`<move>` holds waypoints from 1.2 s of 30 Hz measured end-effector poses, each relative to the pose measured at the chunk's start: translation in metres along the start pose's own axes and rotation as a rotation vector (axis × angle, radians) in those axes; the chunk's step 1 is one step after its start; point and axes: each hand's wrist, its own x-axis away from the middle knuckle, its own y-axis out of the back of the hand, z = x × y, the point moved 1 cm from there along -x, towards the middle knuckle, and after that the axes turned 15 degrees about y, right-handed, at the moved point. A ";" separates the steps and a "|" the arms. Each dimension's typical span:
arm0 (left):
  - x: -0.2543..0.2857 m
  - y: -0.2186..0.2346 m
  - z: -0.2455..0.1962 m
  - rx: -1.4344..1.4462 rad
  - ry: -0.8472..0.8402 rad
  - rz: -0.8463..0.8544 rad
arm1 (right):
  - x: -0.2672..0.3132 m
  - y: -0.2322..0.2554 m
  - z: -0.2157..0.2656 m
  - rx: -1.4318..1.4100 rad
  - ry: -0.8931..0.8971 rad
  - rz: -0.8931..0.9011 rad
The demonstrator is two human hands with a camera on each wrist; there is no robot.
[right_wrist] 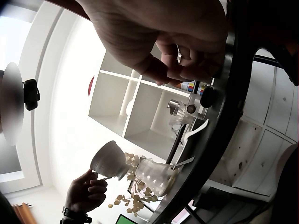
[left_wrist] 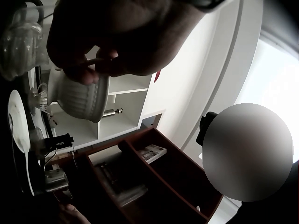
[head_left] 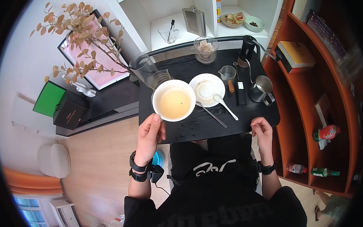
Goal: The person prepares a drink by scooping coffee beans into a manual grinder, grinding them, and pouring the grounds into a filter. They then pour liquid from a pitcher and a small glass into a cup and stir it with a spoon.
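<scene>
Black-banded, the left hand (head_left: 149, 132) pinches the cup (head_left: 157, 94) by its handle above the table (head_left: 182, 133); the right hand (head_left: 263, 131) is loosely curled, empty. Slow, level wrist movement should keep liquid (head_left: 174, 105) off the plate (head_left: 198, 79).

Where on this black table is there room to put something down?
Front left, between the left hand and the metal spoon; front right, between the white spoon and the right hand. Crowded behind that, from the plate to the metal pitcher.
</scene>
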 end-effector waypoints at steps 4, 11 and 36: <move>0.010 0.005 -0.005 0.284 0.107 0.119 | -0.001 -0.002 0.001 0.014 -0.011 0.003; 0.028 0.002 -0.004 0.107 0.031 0.050 | 0.001 0.000 0.001 0.004 -0.007 -0.001; 0.040 0.009 -0.010 0.446 0.043 0.225 | 0.001 0.003 -0.001 0.006 -0.002 -0.005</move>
